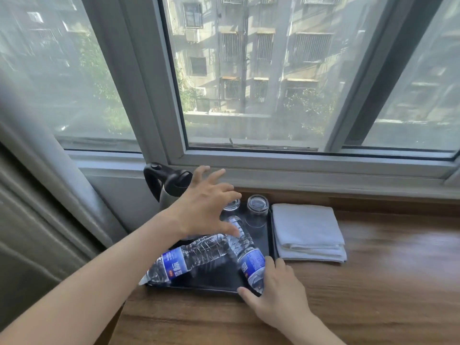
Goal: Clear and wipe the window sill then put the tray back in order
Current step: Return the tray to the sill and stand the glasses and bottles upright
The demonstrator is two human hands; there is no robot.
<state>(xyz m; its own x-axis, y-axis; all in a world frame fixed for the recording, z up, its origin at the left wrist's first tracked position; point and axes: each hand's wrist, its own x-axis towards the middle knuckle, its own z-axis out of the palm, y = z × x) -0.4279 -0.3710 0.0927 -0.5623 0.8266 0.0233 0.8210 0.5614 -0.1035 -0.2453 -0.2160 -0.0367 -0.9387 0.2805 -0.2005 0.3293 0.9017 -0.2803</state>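
at the tray's point(271, 235) near right corner, right hand point(278, 292) curls round bottle point(250, 260); left hand point(204, 210) fingers point(216, 174) spread.

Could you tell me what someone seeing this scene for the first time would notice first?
Two clear water bottles lie tipped over on the black tray on the wooden sill: the left bottle crosswise, the right bottle under the grip of the right hand. The left hand hovers spread above the tray, in front of a black kettle. A folded white towel sits just right of the tray.
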